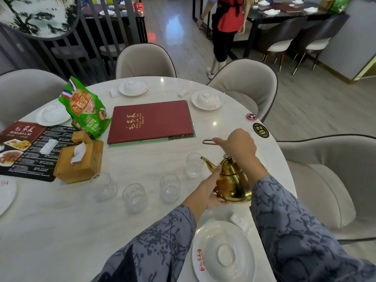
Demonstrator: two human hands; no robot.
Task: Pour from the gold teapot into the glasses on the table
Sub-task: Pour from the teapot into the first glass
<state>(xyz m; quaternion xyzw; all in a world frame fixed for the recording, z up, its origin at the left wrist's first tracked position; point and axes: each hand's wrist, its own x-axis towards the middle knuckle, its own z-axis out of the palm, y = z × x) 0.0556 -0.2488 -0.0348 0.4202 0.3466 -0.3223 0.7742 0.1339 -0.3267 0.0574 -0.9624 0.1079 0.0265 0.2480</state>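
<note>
The gold teapot (234, 180) is held above the white round table (61, 231), its spout tip at the rim of the rightmost glass (194, 164). My right hand (238, 145) grips the thin wire handle over the lid. My left hand (207, 190) cups the pot's belly from the left. Three more clear glasses stand in a curved row to the left: one (169, 187), one (133, 197) and one (103, 186). All the glasses are upright, and I cannot tell their fill.
A red menu (150, 121) lies mid-table, with a green snack bag (85, 106) and a wooden tissue box (81, 159) to its left. White plates with upturned bowls ring the table, one near me (223, 253). Beige chairs surround it. A person walks behind.
</note>
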